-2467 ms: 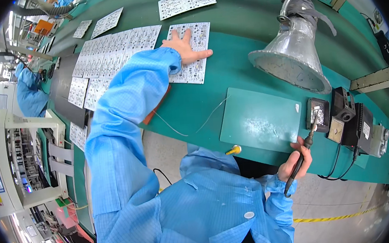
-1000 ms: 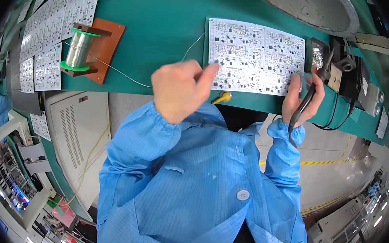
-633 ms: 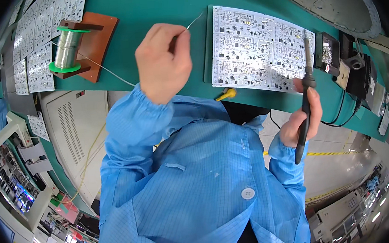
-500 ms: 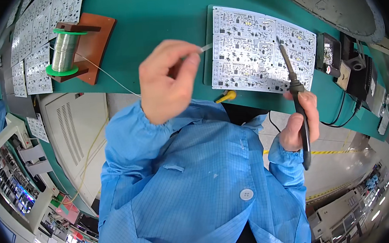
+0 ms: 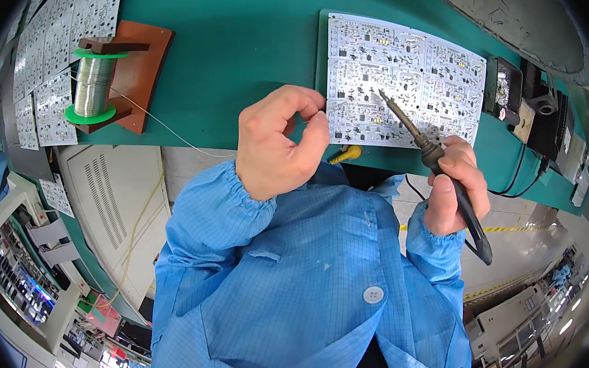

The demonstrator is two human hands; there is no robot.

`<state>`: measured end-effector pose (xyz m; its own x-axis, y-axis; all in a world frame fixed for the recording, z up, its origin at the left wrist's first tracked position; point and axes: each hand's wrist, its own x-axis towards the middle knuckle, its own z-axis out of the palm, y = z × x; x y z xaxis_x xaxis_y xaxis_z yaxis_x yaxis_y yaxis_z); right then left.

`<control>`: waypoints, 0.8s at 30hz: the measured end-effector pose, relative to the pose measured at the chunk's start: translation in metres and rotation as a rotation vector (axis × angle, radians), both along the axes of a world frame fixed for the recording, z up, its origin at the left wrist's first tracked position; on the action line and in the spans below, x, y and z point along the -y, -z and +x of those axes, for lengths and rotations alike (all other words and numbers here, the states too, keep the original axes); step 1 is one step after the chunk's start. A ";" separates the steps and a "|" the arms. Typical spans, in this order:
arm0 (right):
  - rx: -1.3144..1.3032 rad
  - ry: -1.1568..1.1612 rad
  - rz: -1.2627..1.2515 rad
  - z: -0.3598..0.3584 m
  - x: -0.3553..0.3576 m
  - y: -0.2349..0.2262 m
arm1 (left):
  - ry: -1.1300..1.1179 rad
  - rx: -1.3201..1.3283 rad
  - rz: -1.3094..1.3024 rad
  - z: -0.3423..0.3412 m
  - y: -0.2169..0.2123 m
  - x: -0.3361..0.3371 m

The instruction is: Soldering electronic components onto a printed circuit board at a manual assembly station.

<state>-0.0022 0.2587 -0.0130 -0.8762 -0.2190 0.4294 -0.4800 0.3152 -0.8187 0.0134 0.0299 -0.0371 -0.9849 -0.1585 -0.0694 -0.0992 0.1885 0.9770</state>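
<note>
A white panel of printed circuit boards (image 5: 347, 64), dotted with small dark components, lies on the green bench mat to the right. My right hand (image 5: 459, 187) is wrapped round the black handle of a soldering iron (image 5: 405, 122). Its tip points far-left over the middle of the panel; I cannot tell if it touches. Beside the panel's left edge, my left hand (image 5: 277, 143) is closed in a pinch of thumb and forefinger. Solder wire (image 5: 181, 132) runs to this hand from a green-flanged spool (image 5: 95, 86); its end at the fingertips is hard to make out.
The spool sits on a reddish-brown stand (image 5: 144, 64). More circuit board panels (image 5: 56, 100) lie at the far left. Right of the panel are a black box with metal shavings (image 5: 503, 88) and cables. A large grey curved body (image 5: 503, 8) overhangs the upper right; a yellow-ended item (image 5: 349, 154) is at the bench edge.
The iron's tip has swung left across the panel, its handle tilting more. My left hand has moved nearer to me and slightly right, its fingertips now by the panel's left edge.
</note>
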 end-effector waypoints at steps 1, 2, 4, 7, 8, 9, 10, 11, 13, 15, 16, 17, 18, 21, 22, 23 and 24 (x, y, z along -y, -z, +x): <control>-0.004 -0.010 0.005 -0.001 0.001 0.000 | -0.001 0.005 0.003 0.000 0.000 0.000; -0.008 -0.020 0.011 -0.002 0.001 -0.001 | -0.002 0.010 0.006 -0.001 0.000 0.001; -0.010 0.000 -0.006 -0.002 0.001 0.002 | -0.008 -0.013 0.003 -0.003 0.001 0.000; -0.016 0.038 -0.038 -0.004 0.002 0.003 | -0.022 -0.063 -0.001 -0.006 0.001 0.002; -0.016 0.032 -0.028 -0.004 0.003 0.002 | -0.029 -0.072 -0.018 -0.008 -0.001 0.003; -0.014 0.031 -0.020 -0.005 0.002 0.002 | -0.032 -0.080 -0.037 -0.010 -0.003 0.004; -0.013 0.030 -0.012 -0.005 0.002 0.002 | -0.035 -0.087 -0.055 -0.013 -0.004 0.004; -0.011 0.032 -0.012 -0.007 0.003 0.002 | -0.033 -0.086 -0.055 -0.015 -0.005 0.004; -0.014 -0.001 0.003 -0.012 0.007 -0.001 | -0.064 -0.113 -0.081 -0.021 -0.004 0.002; -0.014 -0.023 0.014 -0.016 0.013 -0.004 | -0.085 -0.125 -0.091 -0.026 -0.003 0.002; -0.035 -0.041 0.012 -0.020 0.017 -0.006 | -0.080 -0.155 -0.124 -0.028 -0.003 0.001; -0.055 -0.058 0.010 -0.023 0.020 -0.008 | -0.075 -0.185 -0.158 -0.031 -0.002 0.000; -0.076 -0.076 0.008 -0.026 0.023 -0.008 | -0.070 -0.215 -0.192 -0.033 -0.001 0.000; -0.108 -0.099 0.016 -0.033 0.029 -0.006 | -0.068 -0.228 -0.188 -0.036 0.001 0.000; -0.125 -0.110 0.019 -0.035 0.031 -0.005 | -0.066 -0.235 -0.187 -0.036 0.002 0.000; -0.124 -0.110 0.021 -0.036 0.032 -0.004 | -0.066 -0.234 -0.185 -0.037 0.002 0.000; -0.129 -0.115 0.020 -0.037 0.033 -0.003 | -0.064 -0.230 -0.185 -0.037 0.002 0.000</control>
